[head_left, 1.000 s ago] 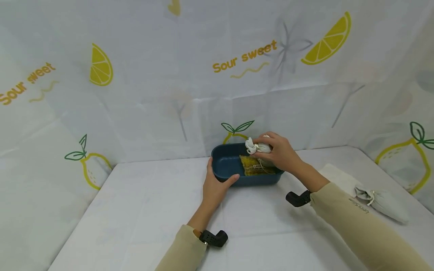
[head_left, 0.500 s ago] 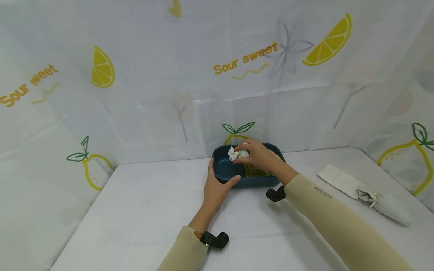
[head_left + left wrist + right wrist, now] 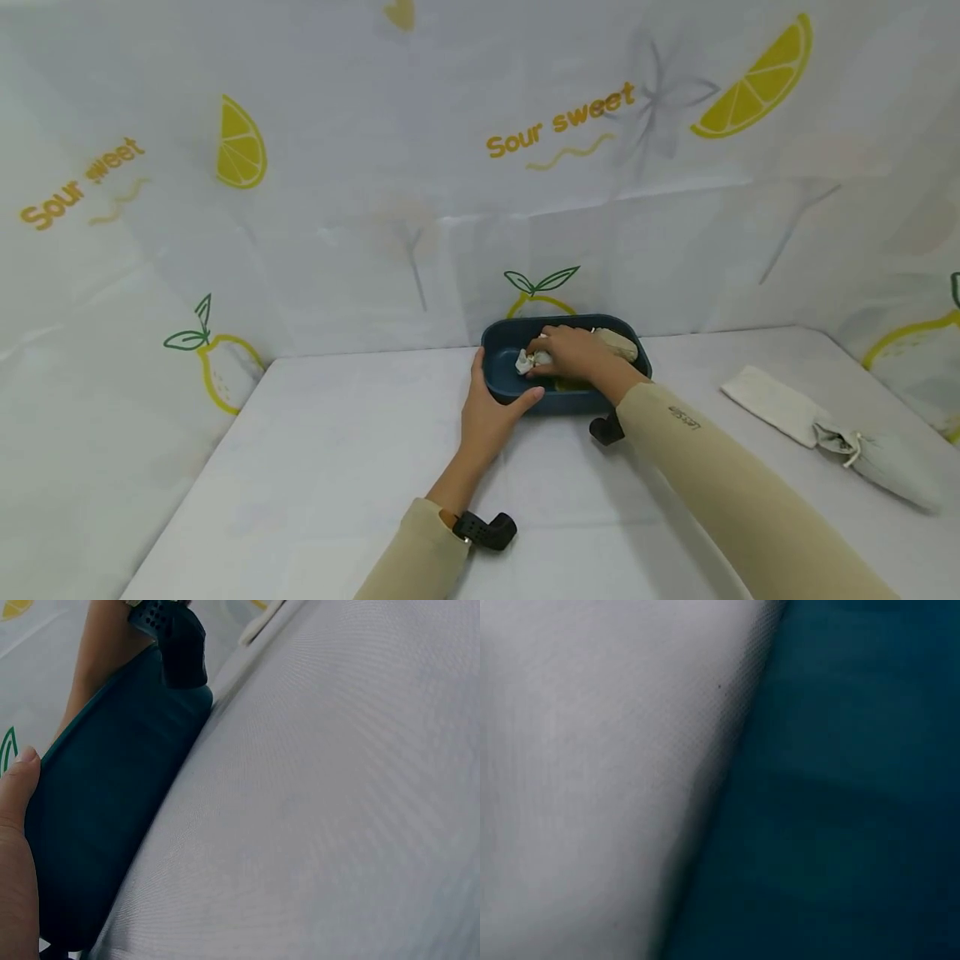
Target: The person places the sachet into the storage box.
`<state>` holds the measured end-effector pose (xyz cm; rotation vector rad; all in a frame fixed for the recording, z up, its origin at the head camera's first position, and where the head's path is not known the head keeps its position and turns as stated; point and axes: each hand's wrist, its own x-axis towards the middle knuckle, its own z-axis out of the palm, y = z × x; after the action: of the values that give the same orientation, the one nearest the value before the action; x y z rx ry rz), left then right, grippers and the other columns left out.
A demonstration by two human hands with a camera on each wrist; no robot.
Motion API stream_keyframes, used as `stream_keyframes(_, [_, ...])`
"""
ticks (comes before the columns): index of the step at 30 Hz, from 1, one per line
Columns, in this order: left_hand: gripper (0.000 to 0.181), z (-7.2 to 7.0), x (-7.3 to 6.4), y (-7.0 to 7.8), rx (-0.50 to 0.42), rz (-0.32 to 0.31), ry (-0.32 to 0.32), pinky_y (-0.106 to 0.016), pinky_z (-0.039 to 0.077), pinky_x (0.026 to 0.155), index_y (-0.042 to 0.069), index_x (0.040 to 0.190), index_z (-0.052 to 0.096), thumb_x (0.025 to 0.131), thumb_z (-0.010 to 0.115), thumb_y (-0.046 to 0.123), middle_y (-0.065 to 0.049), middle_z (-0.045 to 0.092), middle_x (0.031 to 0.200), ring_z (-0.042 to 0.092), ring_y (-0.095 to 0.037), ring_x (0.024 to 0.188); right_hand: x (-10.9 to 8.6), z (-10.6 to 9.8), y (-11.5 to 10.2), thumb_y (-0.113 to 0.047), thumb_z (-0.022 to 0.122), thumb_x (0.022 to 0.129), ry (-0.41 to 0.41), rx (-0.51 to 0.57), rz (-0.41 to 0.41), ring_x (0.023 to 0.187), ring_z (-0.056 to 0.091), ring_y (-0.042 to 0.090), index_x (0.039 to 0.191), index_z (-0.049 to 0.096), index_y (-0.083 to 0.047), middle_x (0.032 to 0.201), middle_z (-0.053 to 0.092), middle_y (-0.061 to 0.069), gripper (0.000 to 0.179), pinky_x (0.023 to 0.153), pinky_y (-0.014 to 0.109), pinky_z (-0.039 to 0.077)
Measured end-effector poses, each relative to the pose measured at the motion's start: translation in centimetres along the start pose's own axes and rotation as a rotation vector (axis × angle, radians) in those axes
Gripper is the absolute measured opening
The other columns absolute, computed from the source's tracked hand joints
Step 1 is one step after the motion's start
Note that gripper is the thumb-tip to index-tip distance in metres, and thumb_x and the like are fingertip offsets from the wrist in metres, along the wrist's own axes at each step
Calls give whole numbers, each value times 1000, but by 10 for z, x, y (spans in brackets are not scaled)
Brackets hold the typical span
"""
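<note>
A dark blue oblong tub (image 3: 573, 404) stands at the back of the table. My left hand (image 3: 480, 421) holds its near left corner, thumb at the front rim and fingers along the left side; the left wrist view shows the thumb (image 3: 21, 776) by the tub wall (image 3: 112, 787). Down inside the tub, my right hand (image 3: 581, 354) grips a small white cloth pouch (image 3: 523, 362) with a gathered, tied neck. Most of that pouch is hidden by the fingers. Right of it lie a beige pouch (image 3: 618, 343) and a yellow-green packet (image 3: 572, 385), partly covered. The right wrist view shows tub wall (image 3: 855, 787).
On the table's right side lie a flat off-white cloth pouch (image 3: 768, 402) and a filled greyish-white drawstring pouch (image 3: 892, 468), end to end. A white lemon-printed cloth (image 3: 360, 267) hangs right behind the tub.
My right hand has carried the white pouch leftward across the tub and lowered it inside. The beige pouch has come into view at the tub's right end. My left hand keeps its hold.
</note>
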<state>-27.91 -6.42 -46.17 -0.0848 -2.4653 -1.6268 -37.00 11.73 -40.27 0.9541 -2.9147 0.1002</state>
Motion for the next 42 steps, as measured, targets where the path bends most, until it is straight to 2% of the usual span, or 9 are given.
stream_keyframes(4, [113,1,0,1,7,4,-4,-58,37,116,31,163,14,77,77,67,-5,31,167,37,-29,151,-3,1,2,-54,70,90,17,-7,1,102,66,27,124,72,-21,114,67,6,47,88,48,56])
stream_keyframes(9, [114,3,0,4,10,6,-13,-57,37,116,32,163,13,76,77,69,-6,31,167,37,-29,150,-9,-2,8,-56,73,87,67,56,0,116,64,33,133,67,-19,132,62,12,59,97,55,52])
stream_keyframes(13, [114,4,-1,5,12,12,-15,-58,39,115,31,163,14,76,77,68,-7,32,166,40,-31,149,-22,-22,9,-54,75,86,119,124,-19,127,59,37,141,60,-16,144,55,16,69,101,56,50])
stream_keyframes(20, [114,-3,4,1,35,18,8,-59,39,115,29,163,14,76,77,68,-8,32,166,39,-32,149,-47,-66,12,-48,74,90,202,231,58,137,49,40,145,55,-13,152,48,17,69,108,60,45])
stream_keyframes(26, [113,-9,5,-1,25,12,21,-58,37,116,29,163,14,77,78,66,-7,32,166,38,-30,150,-74,-81,20,-50,72,91,233,273,86,139,48,42,147,53,-14,152,47,18,69,107,63,43])
stream_keyframes(33, [112,-8,5,1,14,16,22,-59,38,115,29,163,15,78,79,63,-6,31,167,38,-32,150,-122,-80,46,-38,78,89,287,244,97,132,52,43,155,44,-18,148,49,20,76,100,63,47])
stream_keyframes(42, [113,-7,6,0,8,7,24,-59,37,115,31,163,13,77,79,65,-7,30,167,37,-33,150,-176,-51,81,-44,77,89,283,304,245,135,44,50,156,41,-16,151,43,25,81,99,71,41])
